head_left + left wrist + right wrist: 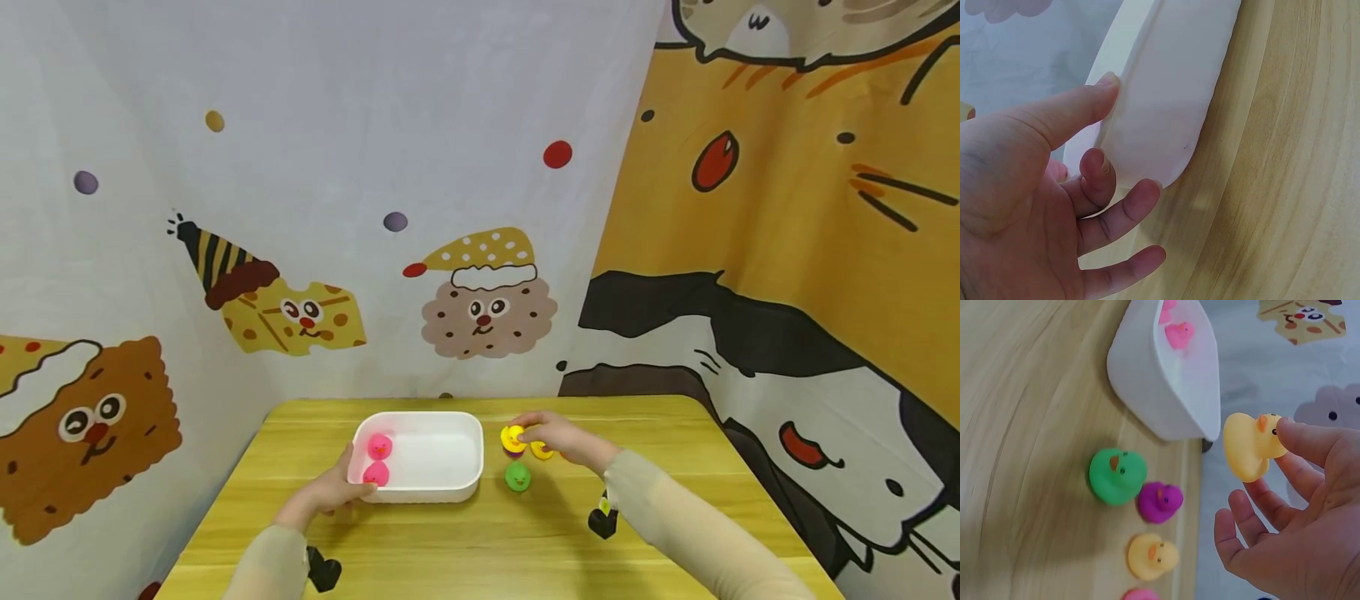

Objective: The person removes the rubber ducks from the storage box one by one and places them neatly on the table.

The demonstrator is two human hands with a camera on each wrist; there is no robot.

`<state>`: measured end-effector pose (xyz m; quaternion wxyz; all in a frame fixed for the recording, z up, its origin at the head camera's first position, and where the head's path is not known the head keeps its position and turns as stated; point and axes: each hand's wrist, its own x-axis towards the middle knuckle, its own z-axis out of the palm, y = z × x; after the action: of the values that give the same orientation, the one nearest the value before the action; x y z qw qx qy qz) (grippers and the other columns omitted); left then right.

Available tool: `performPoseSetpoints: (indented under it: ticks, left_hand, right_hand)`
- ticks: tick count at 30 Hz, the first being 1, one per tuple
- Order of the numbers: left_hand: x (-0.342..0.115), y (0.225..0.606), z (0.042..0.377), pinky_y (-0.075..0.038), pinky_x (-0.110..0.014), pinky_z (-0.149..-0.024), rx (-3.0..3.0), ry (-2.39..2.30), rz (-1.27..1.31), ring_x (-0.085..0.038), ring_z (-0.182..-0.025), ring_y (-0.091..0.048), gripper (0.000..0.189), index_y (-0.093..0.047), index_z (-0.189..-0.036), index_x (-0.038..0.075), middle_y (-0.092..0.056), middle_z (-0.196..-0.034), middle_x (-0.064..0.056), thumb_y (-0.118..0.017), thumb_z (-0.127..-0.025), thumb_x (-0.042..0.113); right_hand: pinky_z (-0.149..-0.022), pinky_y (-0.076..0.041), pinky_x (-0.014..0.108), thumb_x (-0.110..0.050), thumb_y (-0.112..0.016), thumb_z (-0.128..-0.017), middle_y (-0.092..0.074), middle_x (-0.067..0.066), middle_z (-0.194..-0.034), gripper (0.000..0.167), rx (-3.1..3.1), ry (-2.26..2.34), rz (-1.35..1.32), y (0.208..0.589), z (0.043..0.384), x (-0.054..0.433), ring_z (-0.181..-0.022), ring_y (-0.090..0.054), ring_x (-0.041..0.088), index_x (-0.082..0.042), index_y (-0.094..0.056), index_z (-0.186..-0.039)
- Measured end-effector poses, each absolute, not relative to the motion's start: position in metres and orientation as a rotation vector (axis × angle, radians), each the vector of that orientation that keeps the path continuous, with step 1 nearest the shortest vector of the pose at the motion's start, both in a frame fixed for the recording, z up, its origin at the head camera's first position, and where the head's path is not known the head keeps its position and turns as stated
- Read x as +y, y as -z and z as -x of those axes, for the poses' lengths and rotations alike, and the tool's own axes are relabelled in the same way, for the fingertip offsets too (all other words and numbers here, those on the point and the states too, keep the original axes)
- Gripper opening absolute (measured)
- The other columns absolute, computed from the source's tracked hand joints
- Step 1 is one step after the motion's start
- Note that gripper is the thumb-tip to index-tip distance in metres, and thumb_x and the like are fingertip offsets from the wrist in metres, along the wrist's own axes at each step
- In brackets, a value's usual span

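Observation:
My right hand (561, 435) pinches a yellow rubber duck (1242, 450) by its head, between thumb and fingers, raised off the table just right of a white plastic tub (427, 495). Two pink rubber ducks (380, 447) sit at the tub's left end. At that end my left hand (324, 492) holds the tub's corner, its thumb on the rim and its fingers bent beside the wall. Below the held duck, in the right wrist view, are a green duck (1118, 476), a purple duck (1160, 502), another yellow duck (1152, 557) and a partly cut-off pink one (1141, 594).
Everything stands on a wood-grain table (450, 550). Behind it hangs a white cloth (337, 150) printed with cartoon food. An orange cartoon-animal print (787, 208) covers the right side. A black piece (324, 570) hangs by each wrist.

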<state>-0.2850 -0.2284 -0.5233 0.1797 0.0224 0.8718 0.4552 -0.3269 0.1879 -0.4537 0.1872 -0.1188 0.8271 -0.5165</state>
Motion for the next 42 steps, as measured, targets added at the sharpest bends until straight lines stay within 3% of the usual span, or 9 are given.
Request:
performPoseSetpoints:
  ticks: [5,10,14,23,26,29,38,42]
  left_hand:
    - [-0.229,0.524,0.284,-0.033,-0.028,-0.049,2.472,-1.297,-0.075,-0.028,-0.064,-0.053,0.111,0.009,-0.151,-0.004,-0.029,-0.138,-0.034,-0.071,-0.087,0.037]
    - [-0.225,0.513,0.276,-0.032,-0.030,-0.049,2.481,-1.290,-0.073,-0.030,-0.063,-0.053,0.109,0.009,-0.150,-0.006,-0.031,-0.136,-0.036,-0.072,-0.088,0.034]
    - [-0.225,0.513,0.275,-0.033,-0.030,-0.049,2.485,-1.273,-0.063,-0.030,-0.064,-0.053,0.111,0.009,-0.150,-0.005,-0.036,-0.131,-0.034,-0.072,-0.087,0.037]
    - [-0.228,0.514,0.278,-0.037,-0.029,-0.051,2.443,-1.261,-0.113,-0.029,-0.068,-0.054,0.116,0.013,-0.148,-0.007,-0.026,-0.137,-0.038,-0.070,-0.086,0.044]
    - [-0.228,0.515,0.279,-0.039,-0.032,-0.055,2.440,-1.249,-0.107,-0.030,-0.074,-0.054,0.114,0.014,-0.149,-0.005,-0.022,-0.142,-0.038,-0.069,-0.087,0.043]
    - [-0.226,0.514,0.279,-0.040,-0.035,-0.057,2.456,-1.249,-0.079,-0.031,-0.077,-0.053,0.112,0.013,-0.149,-0.004,-0.021,-0.143,-0.037,-0.069,-0.088,0.040]
    - [-0.223,0.512,0.279,-0.038,-0.033,-0.054,2.479,-1.247,-0.065,-0.030,-0.072,-0.052,0.109,0.010,-0.150,-0.005,-0.032,-0.135,-0.035,-0.069,-0.089,0.038]
    - [-0.224,0.512,0.279,-0.038,-0.031,-0.053,2.469,-1.240,-0.086,-0.029,-0.070,-0.051,0.112,0.011,-0.149,-0.006,-0.034,-0.131,-0.037,-0.069,-0.088,0.042]
  right_hand:
    - [-0.077,-0.048,0.040,-0.011,-0.060,-0.093,-0.058,0.014,-0.123,0.034,2.335,1.448,0.361,0.458,0.326,0.201,-0.092,-0.056,0.020,0.001,-0.061,-0.125]
    - [-0.057,-0.040,0.024,-0.010,-0.059,-0.094,-0.062,0.011,-0.111,0.035,2.333,1.433,0.365,0.460,0.322,0.213,-0.067,-0.047,0.013,0.004,-0.059,-0.127]
    - [-0.049,-0.032,0.021,-0.008,-0.059,-0.094,-0.064,0.009,-0.107,0.036,2.337,1.416,0.354,0.465,0.323,0.221,-0.050,-0.033,0.012,0.004,-0.058,-0.128]
    - [-0.061,-0.039,0.031,-0.009,-0.062,-0.090,-0.064,0.008,-0.102,0.035,2.401,1.340,0.311,0.483,0.323,0.235,-0.063,-0.043,0.014,0.002,-0.062,-0.123]
    - [-0.069,-0.043,0.038,-0.010,-0.064,-0.089,-0.064,0.008,-0.110,0.034,2.410,1.322,0.291,0.489,0.320,0.239,-0.082,-0.054,0.018,0.002,-0.063,-0.121]
    - [-0.074,-0.043,0.043,-0.010,-0.064,-0.089,-0.063,0.010,-0.115,0.034,2.403,1.324,0.287,0.493,0.319,0.241,-0.096,-0.056,0.025,0.002,-0.063,-0.120]
    - [-0.060,-0.034,0.029,-0.004,-0.062,-0.088,-0.061,0.011,-0.113,0.032,2.385,1.280,0.404,0.503,0.322,0.245,-0.078,-0.045,0.021,0.003,-0.065,-0.119]
    - [-0.065,-0.040,0.032,-0.007,-0.064,-0.089,-0.056,0.011,-0.112,0.032,2.373,1.287,0.378,0.511,0.325,0.249,-0.083,-0.045,0.022,0.002,-0.064,-0.120]
